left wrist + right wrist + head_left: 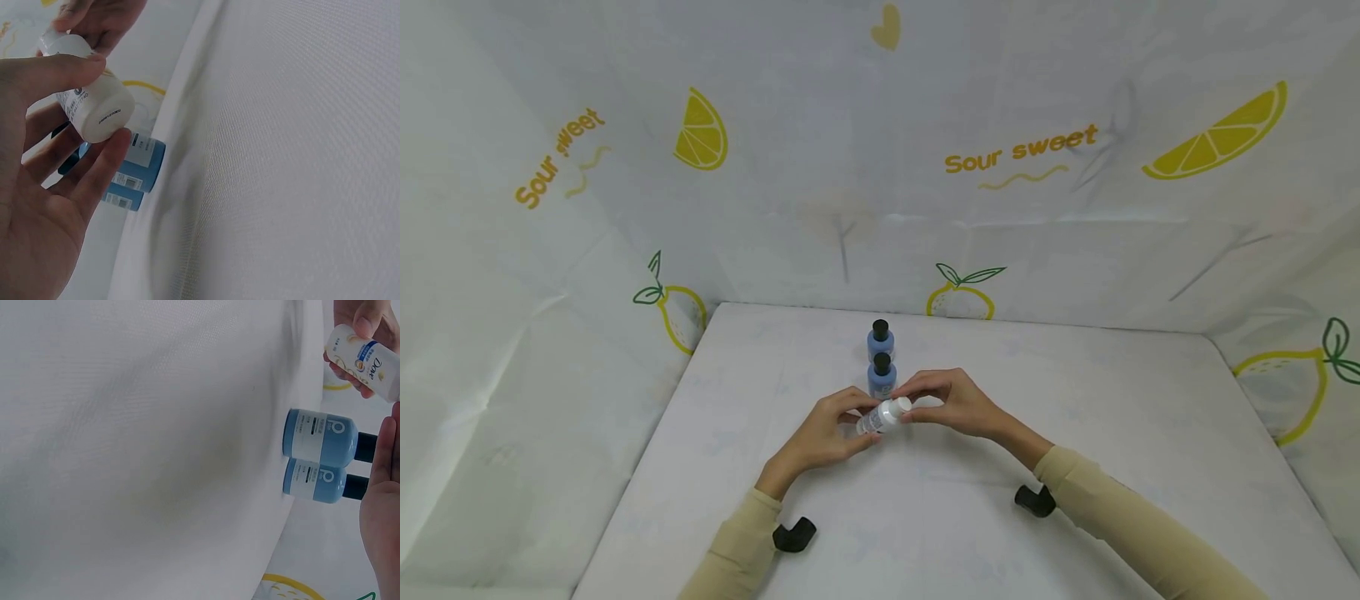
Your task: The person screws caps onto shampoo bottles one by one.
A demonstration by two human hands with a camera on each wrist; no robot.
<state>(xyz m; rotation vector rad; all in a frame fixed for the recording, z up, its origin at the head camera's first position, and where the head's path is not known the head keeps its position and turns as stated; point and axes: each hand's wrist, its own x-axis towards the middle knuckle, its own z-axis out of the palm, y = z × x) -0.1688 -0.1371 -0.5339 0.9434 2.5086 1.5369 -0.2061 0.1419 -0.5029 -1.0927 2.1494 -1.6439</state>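
A small white Dove bottle (880, 416) is held tilted above the table, its white cap (903, 404) toward the right. My left hand (829, 429) grips the bottle's body between thumb and fingers; in the left wrist view its plain base faces the camera. At the cap end, my right hand (951, 403) pinches the cap with thumb and fingertips. Just behind the hands stand two blue bottles with black caps, a nearer blue bottle (882, 379) and a farther blue bottle (880, 342), upright in line. The right wrist view shows the Dove label (375, 365).
The white-covered table (760, 375) ends at a back wall sheet (850, 192) printed with lemons and lettering. A black curved piece sits by each forearm: one at the left sleeve (722, 550), one at the right sleeve (1120, 500).
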